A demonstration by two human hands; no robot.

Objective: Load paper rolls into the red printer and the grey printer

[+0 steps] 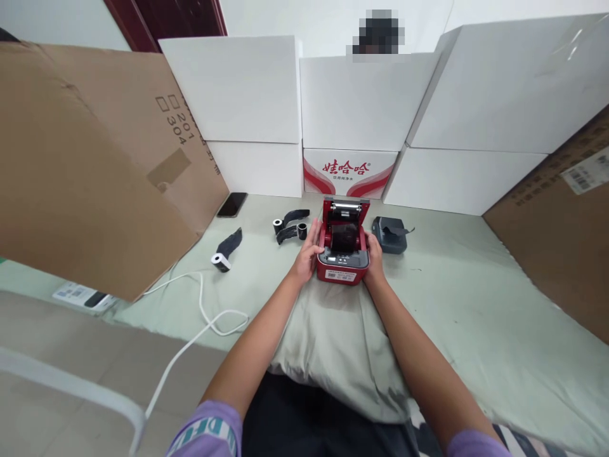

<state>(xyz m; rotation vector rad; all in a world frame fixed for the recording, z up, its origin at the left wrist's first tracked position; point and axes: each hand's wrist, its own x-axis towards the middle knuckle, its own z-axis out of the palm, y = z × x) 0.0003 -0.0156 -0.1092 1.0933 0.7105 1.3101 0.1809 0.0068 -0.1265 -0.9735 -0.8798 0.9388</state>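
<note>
A small red and dark grey label printer [343, 274] stands on the cloth-covered surface in front of me, its lid [346, 207] raised. Inside its bay lies a dark roll [345, 238]. My left hand [307, 258] grips the printer's left side, the thumb near its front top edge. On the opposite side my right hand [374, 255] holds the casing, with some of its fingers hidden behind it. Just right of the printer sits a dark grey boxy device [390, 236] with a black strip on top.
Several small rolls with black strips lie to the left, one of them a white-sided roll [221, 261]. Behind it is a phone [232, 204]. A white cable [204, 317] runs over the front edge. White boxes [352, 105] and brown cardboard [95, 165] surround the surface; a person is behind.
</note>
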